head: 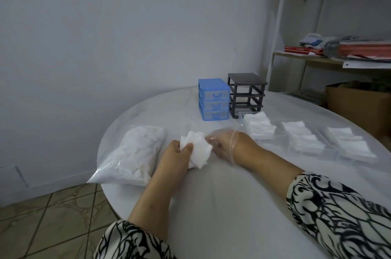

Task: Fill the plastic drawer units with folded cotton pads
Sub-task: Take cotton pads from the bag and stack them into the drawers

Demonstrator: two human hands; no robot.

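Observation:
My left hand (176,154) grips a bunch of white cotton pads (197,147) just above the white round table (222,195). My right hand (229,145), in a thin clear plastic glove, touches the same bunch from the right with its fingers curled at the pads. A clear bag full of cotton pads (135,153) lies to the left of my left hand. At the back stand a blue drawer unit (213,99) with three shut drawers and a dark grey frame (246,93) with no drawers in it. Three clear drawers hold folded pads: one (259,125), a second (302,139), a third (349,144).
A metal shelf (330,57) with red books and clutter stands at the right behind the table. A cardboard box (357,104) sits under it. The table's left edge drops to a tiled floor (53,216). A pale wall rises behind.

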